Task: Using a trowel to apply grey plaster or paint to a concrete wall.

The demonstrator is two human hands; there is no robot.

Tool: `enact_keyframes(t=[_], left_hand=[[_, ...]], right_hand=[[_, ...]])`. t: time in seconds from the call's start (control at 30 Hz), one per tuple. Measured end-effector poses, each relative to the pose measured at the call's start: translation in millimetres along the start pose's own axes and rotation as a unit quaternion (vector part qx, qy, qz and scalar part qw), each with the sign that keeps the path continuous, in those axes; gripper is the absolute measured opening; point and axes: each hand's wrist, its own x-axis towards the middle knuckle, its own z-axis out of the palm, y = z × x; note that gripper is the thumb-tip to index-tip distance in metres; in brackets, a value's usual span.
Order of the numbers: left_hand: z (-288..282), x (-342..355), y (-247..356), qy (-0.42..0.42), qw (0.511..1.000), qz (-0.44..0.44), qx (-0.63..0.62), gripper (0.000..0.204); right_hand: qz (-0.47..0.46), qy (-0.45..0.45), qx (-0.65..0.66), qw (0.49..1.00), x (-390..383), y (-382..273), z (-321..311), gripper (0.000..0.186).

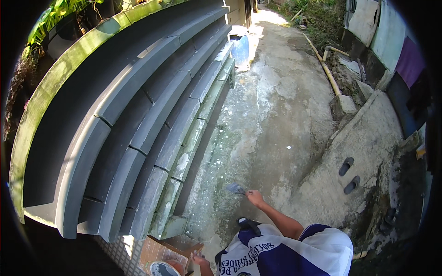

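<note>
My right hand (254, 198) reaches forward over the concrete ground and grips a small flat-bladed trowel (236, 187), blade pointing left toward the base of the grey stepped moulding (152, 138). My left hand (199, 259) is low at the bottom edge, fingers curled, beside a round container (162, 269) with grey contents on a brown board (159, 253). Whether it holds anything is unclear. My white and blue shirt (294, 253) fills the lower middle.
The long grey moulded wall curves along the left, with a mossy top edge. A blue barrel (240, 46) stands at its far end. A pair of dark slippers (349, 175) lies on a raised slab to the right. A yellow pipe (328, 71) runs along the right side.
</note>
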Motion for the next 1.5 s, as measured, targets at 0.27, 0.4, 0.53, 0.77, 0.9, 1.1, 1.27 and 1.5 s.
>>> enact_keyframes(t=[0.27,0.4,0.53,0.77,0.9,1.1,1.27,1.5], left_hand=[[240.8,-9.0,13.2,-0.384,0.829,0.258,0.313,0.035],[285.6,-7.2,2.4,-0.412,0.795,0.252,0.367,0.031],[270.7,53.3,-25.0,-0.26,0.877,0.13,0.383,0.029],[353.0,85.5,-16.0,-0.077,0.929,-0.037,0.361,0.028],[500.1,63.9,-11.7,-0.231,0.877,-0.007,0.42,0.03],[742.8,10.5,-5.8,-0.405,0.817,0.055,0.407,0.028],[882.4,-17.8,-20.4,-0.457,0.791,0.163,0.373,0.025],[907.6,-50.8,-81.6,-0.356,0.795,0.182,0.455,0.026]], right_hand=[[0.116,0.165,0.238,0.95,48.6,20.9,-132.5,0.02],[0.171,0.196,0.294,0.92,55.5,29.7,-145.3,0.017],[0.208,0.189,0.294,0.913,81.4,28.0,-144.4,0.018],[0.251,0.182,0.302,0.901,160.4,1.5,-176.4,0.021],[0.202,0.199,0.261,0.923,217.3,-28.2,-214.4,0.02],[0.124,0.211,0.237,0.94,295.3,-96.5,-290.8,0.024],[0.136,0.206,0.316,0.916,387.7,-89.7,-348.2,0.023],[0.095,0.165,0.264,0.946,536.6,-76.2,-470.4,0.025]])
